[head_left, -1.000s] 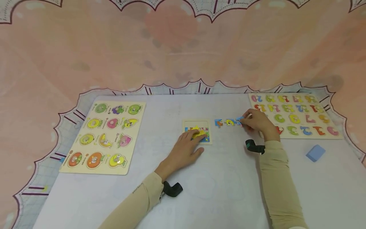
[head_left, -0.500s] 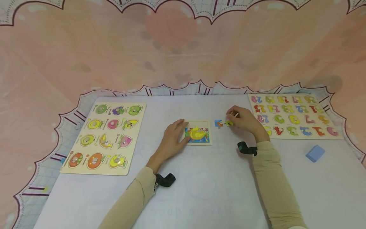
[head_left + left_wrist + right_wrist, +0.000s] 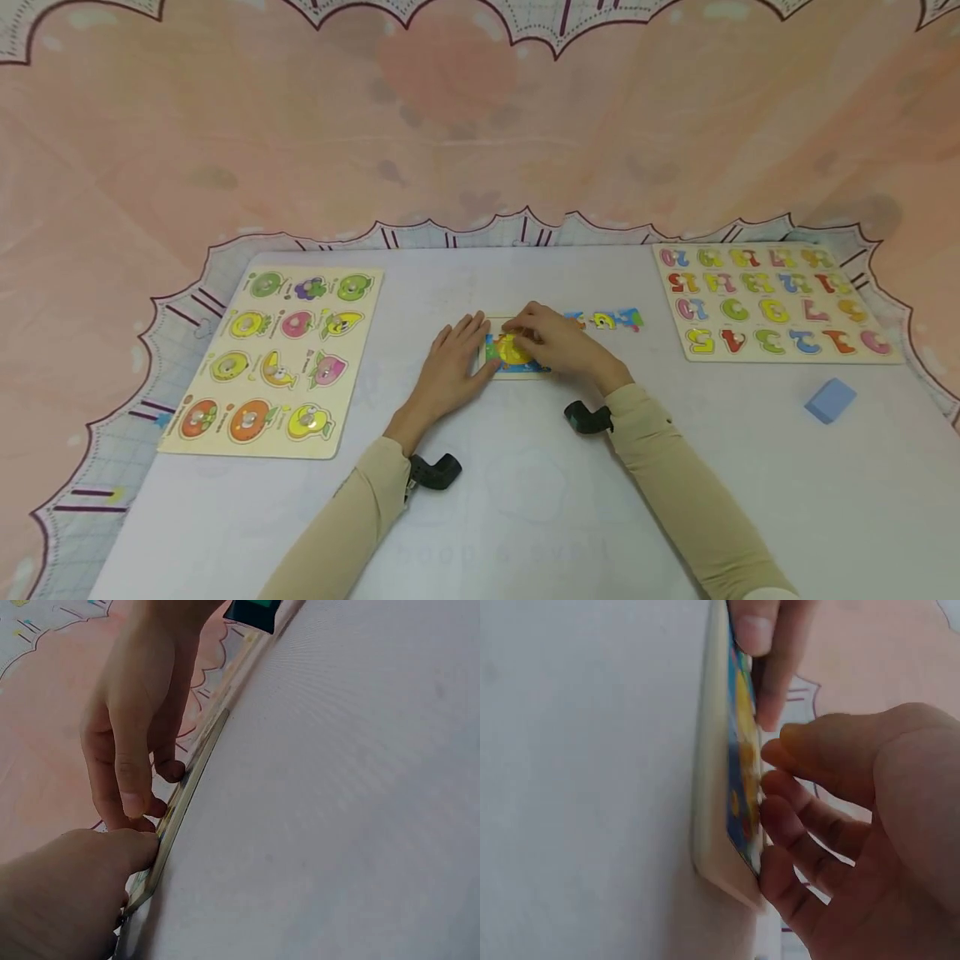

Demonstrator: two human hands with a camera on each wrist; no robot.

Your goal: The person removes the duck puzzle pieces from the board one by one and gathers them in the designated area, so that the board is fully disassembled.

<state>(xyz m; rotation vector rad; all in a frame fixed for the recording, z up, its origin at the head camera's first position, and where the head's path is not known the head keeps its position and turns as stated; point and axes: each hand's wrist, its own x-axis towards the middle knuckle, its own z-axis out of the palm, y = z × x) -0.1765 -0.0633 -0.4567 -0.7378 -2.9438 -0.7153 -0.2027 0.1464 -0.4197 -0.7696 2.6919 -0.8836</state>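
- Your left forearm slants in from the near left across the white table, left hand low, palm down, fingers pointing away from you.
- Your right forearm slants in from the near right; your right hand arches over the puzzle, wrist bent toward the left, fingertips down.
- The small framed puzzle lies flat between your hands, its edges squared to you; its long axis is hard to tell under your fingers. Its picture shows yellow and blue.
- Your left hand is relaxed, fingers extended along the puzzle's left side, thumb at its near left corner, gripping nothing.
- Your right fingers are loosely bent, their tips on or just above the picture; you cannot tell from here whether thumb and forefinger pinch a piece.
- Just right of the frame, the loose pieces form a side-to-side row, one partly behind your right hand.
- Farther right lies the number board.
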